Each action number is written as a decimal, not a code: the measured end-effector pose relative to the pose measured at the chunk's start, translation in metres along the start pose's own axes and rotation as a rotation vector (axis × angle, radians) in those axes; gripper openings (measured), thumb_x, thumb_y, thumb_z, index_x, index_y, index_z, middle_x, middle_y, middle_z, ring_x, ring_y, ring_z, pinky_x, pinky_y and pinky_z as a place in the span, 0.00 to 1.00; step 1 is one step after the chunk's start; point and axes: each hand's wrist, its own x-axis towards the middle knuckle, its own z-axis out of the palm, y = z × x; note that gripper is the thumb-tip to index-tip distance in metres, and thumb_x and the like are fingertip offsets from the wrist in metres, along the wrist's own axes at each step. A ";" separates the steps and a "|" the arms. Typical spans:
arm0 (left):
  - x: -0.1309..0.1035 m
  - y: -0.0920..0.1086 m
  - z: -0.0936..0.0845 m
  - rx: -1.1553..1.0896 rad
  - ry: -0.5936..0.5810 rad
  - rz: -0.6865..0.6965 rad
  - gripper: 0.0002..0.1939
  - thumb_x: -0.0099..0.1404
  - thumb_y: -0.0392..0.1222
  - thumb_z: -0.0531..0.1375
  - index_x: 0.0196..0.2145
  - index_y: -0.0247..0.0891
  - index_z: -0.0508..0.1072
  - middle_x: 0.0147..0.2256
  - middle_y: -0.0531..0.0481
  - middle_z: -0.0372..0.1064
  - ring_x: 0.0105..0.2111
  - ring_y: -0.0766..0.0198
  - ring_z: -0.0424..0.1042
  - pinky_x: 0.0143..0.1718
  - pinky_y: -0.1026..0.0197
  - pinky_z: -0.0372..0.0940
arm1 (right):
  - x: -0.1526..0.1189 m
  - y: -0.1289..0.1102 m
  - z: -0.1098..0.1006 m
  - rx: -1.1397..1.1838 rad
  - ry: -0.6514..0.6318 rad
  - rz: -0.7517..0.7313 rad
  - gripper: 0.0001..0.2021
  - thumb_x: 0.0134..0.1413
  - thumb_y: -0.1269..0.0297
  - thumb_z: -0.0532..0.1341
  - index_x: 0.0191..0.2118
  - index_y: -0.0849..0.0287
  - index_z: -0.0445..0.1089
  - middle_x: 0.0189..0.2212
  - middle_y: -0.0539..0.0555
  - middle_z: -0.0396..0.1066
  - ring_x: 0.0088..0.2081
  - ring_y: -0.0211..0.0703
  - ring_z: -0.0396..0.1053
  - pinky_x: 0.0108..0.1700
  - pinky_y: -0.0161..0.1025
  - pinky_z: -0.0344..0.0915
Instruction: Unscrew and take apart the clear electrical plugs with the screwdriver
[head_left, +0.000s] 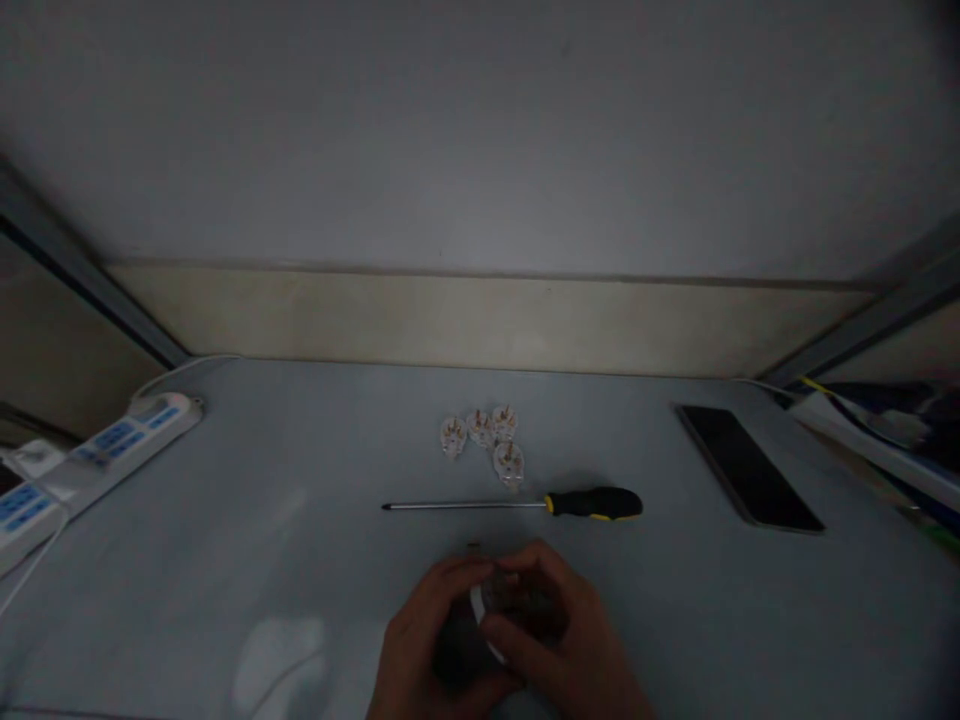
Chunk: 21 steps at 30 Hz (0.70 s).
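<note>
Both hands, left hand [424,635] and right hand [559,640], are closed together around a small dark object with a white part [499,610], held just above the near edge of the table [300,500]. A screwdriver [525,504] lies just beyond; four clear plugs [486,440] lie behind it

**Small plug piece cupped between both hands at the near edge**

A small roundish part [501,600], dark with a pale white rim showing on its left side, sits low over the grey table, near the front edge. It's mostly covered, so its exact shape is hard to tell in the dim light. It's raised slightly off the surface, tilted toward the viewer.
</note>
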 end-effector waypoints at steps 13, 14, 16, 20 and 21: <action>-0.006 -0.003 -0.002 -0.325 0.050 -0.163 0.25 0.56 0.46 0.73 0.51 0.47 0.74 0.48 0.43 0.76 0.47 0.50 0.78 0.48 0.55 0.74 | -0.004 0.002 -0.002 0.143 -0.055 0.043 0.15 0.50 0.54 0.64 0.37 0.60 0.70 0.31 0.54 0.73 0.33 0.41 0.72 0.31 0.33 0.69; -0.006 -0.003 -0.002 -0.344 0.052 -0.179 0.25 0.56 0.45 0.73 0.51 0.47 0.74 0.49 0.43 0.76 0.48 0.50 0.77 0.48 0.54 0.74 | -0.003 0.002 -0.003 0.157 -0.063 0.052 0.17 0.50 0.50 0.64 0.38 0.60 0.71 0.31 0.54 0.73 0.30 0.40 0.71 0.26 0.31 0.67; -0.006 -0.003 -0.002 -0.363 0.061 -0.206 0.25 0.57 0.44 0.72 0.52 0.46 0.74 0.50 0.42 0.75 0.49 0.50 0.77 0.50 0.54 0.73 | -0.002 0.001 -0.005 0.180 -0.091 0.057 0.22 0.50 0.45 0.63 0.40 0.61 0.71 0.31 0.55 0.72 0.25 0.36 0.67 0.20 0.29 0.62; -0.006 -0.002 -0.001 -0.383 0.090 -0.240 0.24 0.58 0.40 0.71 0.52 0.46 0.74 0.54 0.41 0.72 0.52 0.48 0.74 0.51 0.52 0.72 | 0.001 -0.001 -0.010 0.217 -0.058 0.047 0.27 0.50 0.41 0.63 0.43 0.62 0.73 0.31 0.56 0.72 0.19 0.30 0.61 0.19 0.29 0.62; -0.006 -0.001 -0.001 -0.385 0.094 -0.247 0.24 0.58 0.39 0.70 0.52 0.47 0.74 0.55 0.42 0.71 0.52 0.48 0.74 0.51 0.52 0.72 | 0.001 -0.001 -0.011 0.225 -0.028 0.051 0.28 0.49 0.40 0.63 0.44 0.62 0.72 0.31 0.56 0.72 0.19 0.30 0.60 0.19 0.30 0.61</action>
